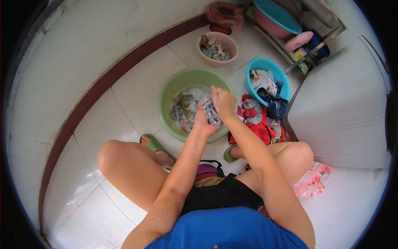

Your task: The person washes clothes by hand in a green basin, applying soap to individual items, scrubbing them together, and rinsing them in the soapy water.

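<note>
A green plastic basin stands on the tiled floor before me, with wet clothes in soapy water. Both my hands are over its right half, at a plaid cloth. My left hand is low against the near side of that cloth, its fingers partly hidden. Just above and to the right, my right hand has curled fingers at the cloth's upper right edge; whether it grips the fabric is hard to tell. Suds cling to my left forearm.
Behind stands a pink basin of clothes; at right, a blue basin with clothes and denim. Red garments lie on the floor beside the green basin. A metal rack holds a pink bottle. A flowered pink package lies right.
</note>
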`<state>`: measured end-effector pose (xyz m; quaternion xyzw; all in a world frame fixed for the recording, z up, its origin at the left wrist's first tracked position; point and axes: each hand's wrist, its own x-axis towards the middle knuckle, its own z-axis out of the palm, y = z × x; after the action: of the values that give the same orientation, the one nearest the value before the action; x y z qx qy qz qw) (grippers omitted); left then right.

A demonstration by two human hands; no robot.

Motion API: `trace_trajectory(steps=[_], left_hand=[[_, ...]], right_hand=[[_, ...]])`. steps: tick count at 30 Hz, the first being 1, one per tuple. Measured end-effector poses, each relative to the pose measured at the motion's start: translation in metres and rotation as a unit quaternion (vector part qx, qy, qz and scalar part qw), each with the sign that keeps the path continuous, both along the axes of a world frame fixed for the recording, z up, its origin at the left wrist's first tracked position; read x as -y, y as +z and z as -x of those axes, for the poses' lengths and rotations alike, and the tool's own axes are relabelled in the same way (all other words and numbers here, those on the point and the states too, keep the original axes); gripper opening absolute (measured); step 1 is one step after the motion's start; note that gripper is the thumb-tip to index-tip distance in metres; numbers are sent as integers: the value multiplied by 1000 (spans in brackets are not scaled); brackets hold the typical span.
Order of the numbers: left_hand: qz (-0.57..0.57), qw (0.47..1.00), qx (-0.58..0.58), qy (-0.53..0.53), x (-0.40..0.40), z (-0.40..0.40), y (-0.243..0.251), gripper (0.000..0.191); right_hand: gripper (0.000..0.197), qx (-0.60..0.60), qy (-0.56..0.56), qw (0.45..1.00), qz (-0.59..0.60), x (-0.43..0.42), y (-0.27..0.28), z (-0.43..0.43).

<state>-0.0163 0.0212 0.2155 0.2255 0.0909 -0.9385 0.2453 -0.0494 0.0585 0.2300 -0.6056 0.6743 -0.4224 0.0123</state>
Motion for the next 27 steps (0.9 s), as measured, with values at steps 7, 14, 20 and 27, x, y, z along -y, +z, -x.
trace_trajectory(steps=[7,14,20,27], left_hand=[[122,991,-18,55,9,-20,-31,31],[197,964,-93,152,8,-13,-66,33],[86,995,-44,0,-3,15,-31,30],[114,942,-315,-16,18,-20,-49,29]], right_hand=[[35,6,8,999,-45,-4,4,3],[36,-67,-149,986,-29,32,16,23],[34,-15,-132,989,-58,22,0,66],[38,50,10,996,-76,-6,3,-7]])
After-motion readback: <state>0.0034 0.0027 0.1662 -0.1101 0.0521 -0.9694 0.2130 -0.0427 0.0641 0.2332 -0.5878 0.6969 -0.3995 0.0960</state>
